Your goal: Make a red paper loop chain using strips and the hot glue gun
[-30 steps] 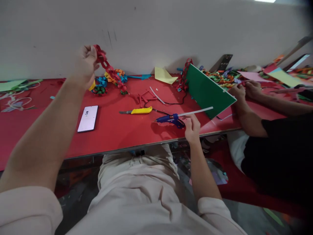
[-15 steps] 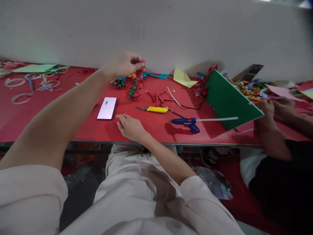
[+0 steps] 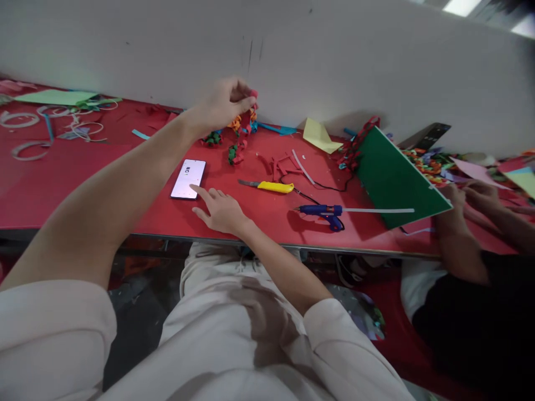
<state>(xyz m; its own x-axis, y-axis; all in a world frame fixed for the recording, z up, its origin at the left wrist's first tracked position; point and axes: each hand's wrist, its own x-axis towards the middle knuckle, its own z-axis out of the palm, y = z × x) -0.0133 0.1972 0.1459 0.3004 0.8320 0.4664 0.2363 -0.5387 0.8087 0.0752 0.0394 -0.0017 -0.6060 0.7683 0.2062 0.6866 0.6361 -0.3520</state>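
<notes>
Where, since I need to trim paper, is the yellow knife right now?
In the head view, the yellow knife lies on the red table, between the phone on its left and the blue glue gun on its lower right.

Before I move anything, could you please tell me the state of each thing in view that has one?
Phone: face up, screen lit
Yellow knife: lying down, blade out
Blue glue gun: lying down, glue stick in its rear; heat cannot be told
Green board: raised at a slant
Paper chain: upper end lifted, pinched
Left hand: closed on the chain
Right hand: open, index finger at the screen
</notes>
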